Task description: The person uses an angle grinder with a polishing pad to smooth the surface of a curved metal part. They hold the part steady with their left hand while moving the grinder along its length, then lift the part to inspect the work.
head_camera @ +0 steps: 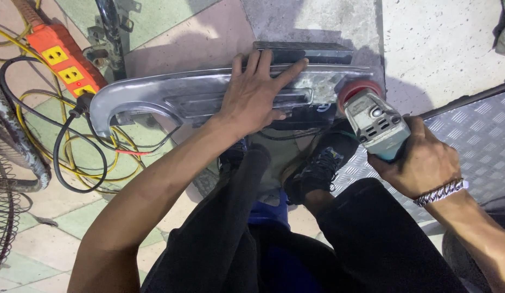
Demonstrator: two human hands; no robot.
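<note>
One metal part (209, 95), one grinder (374, 122), one power strip (65, 62), two hands (255, 95).

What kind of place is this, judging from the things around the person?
Probably a small metalworking or repair workshop: the right hand holds an angle grinder against a curved metal part, with an orange power strip on the tiled floor.

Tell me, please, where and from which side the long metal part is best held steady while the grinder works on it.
Hold the metal part at its flat middle, pressing down from above, as the left hand does. The curved left end looks awkward, and the grinder in the right hand occupies the right end.
</note>
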